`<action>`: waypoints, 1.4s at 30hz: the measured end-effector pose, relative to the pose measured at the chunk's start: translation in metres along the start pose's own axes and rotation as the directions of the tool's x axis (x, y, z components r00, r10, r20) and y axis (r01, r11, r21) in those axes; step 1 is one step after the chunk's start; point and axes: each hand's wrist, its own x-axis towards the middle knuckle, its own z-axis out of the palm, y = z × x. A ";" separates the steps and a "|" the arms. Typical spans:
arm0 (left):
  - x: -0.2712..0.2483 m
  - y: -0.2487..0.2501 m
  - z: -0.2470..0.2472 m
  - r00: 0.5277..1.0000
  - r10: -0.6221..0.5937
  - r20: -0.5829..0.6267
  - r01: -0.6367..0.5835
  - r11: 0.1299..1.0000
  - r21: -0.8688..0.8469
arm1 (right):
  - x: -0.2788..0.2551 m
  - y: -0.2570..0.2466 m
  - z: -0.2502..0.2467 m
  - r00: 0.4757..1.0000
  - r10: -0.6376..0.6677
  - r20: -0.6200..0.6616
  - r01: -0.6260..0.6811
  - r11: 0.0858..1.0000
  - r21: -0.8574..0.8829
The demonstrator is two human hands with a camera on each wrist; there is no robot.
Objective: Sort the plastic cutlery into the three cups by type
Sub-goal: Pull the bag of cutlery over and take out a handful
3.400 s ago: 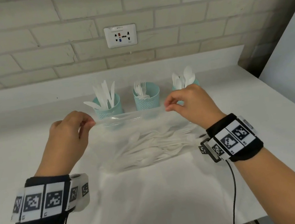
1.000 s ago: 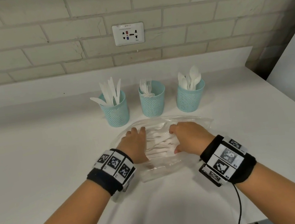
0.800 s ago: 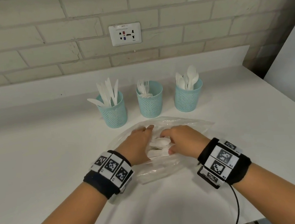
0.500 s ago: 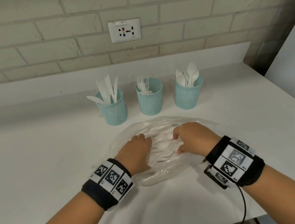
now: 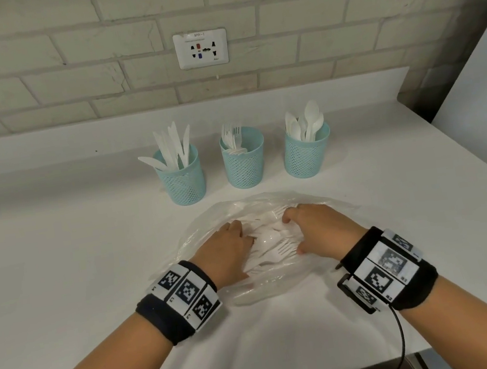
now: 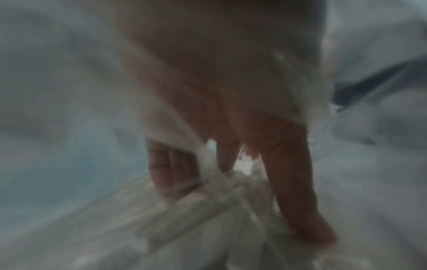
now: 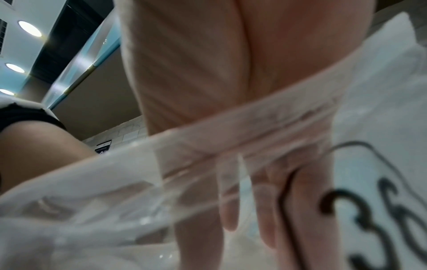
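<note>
Three teal mesh cups stand in a row at the back: the left cup [image 5: 181, 177] holds knives, the middle cup [image 5: 244, 162] forks, the right cup [image 5: 307, 152] spoons. In front of them a clear plastic bag [image 5: 260, 291] lies on the white counter with a pile of white cutlery [image 5: 271, 244] inside. My left hand [image 5: 229, 245] and right hand [image 5: 314, 230] are both inside the bag mouth, one on each side of the pile. The left fingers [image 6: 295, 182] reach straight down onto the cutlery. The right fingers [image 7: 265, 210] are straight too, under the bag film [image 7: 92, 201].
The counter [image 5: 76, 270] ends at a brick wall with a socket [image 5: 201, 48] behind the cups. Its right edge [image 5: 451, 155] runs diagonally, and its front edge is near my forearms. A cable hangs from my right wristband [image 5: 382, 271].
The bag, earlier held up stretched between both hands, now lies on the counter. Both hands went into it, squeezed the cutlery together, then spread slightly apart over the pile.
</note>
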 end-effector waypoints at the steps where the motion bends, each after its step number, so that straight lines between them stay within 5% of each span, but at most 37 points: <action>1: 0.001 0.000 -0.001 1.000 0.011 0.011 -0.012 1.000 0.029 | 0.000 0.001 0.000 1.000 -0.003 -0.003 0.003 1.000 0.000; 15: 0.013 0.004 0.002 0.999 -0.012 0.050 0.017 0.994 -0.108 | -0.001 0.010 -0.001 0.999 0.034 0.034 -0.031 0.996 -0.081; 25: 0.015 0.008 -0.003 0.992 0.116 -0.057 -0.113 0.992 0.047 | 0.004 0.016 0.000 0.999 0.002 0.035 -0.001 0.999 -0.035; 42: 0.016 0.005 0.006 0.992 0.099 -0.080 -0.112 0.978 -0.176 | 0.003 0.025 -0.006 0.999 0.029 -0.031 -0.030 0.999 -0.032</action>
